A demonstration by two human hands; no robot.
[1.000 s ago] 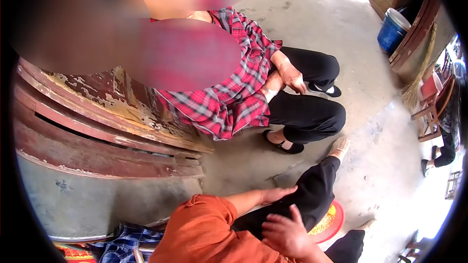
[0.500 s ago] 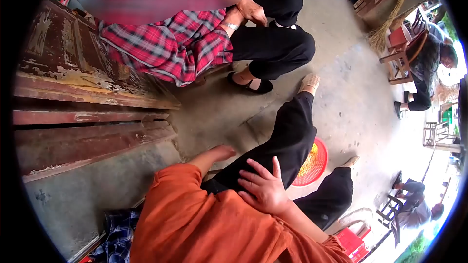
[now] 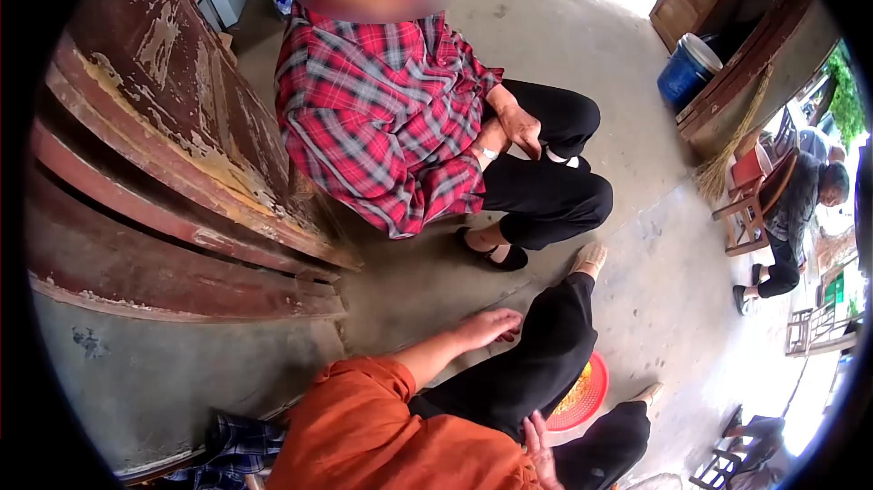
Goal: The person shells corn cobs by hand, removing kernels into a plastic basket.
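My left hand [image 3: 489,328] is held out beside my left thigh, palm partly turned up, its fingers loosely bent and nothing seen in it. Lower down, my right hand [image 3: 540,455] is by my right thigh with its fingers stretched out, partly cut off behind the orange sleeve. Black trousers [image 3: 518,367] cover my legs. On the floor between my legs is a red round basket [image 3: 596,392] holding yellow bits [image 3: 575,394], partly hidden by my left leg.
A person in a plaid shirt [image 3: 364,117] sits opposite, hands together in the lap. Worn wooden doors [image 3: 182,81] stand at left. A blue bucket [image 3: 688,72], a broom [image 3: 735,145] and a wooden chair [image 3: 744,222] are at right, with another seated person [image 3: 793,208].
The view has swung up and back toward the plaid-shirted person. My right hand has moved off my lap to beside my thigh, and my left hand's fingers have bent a little.
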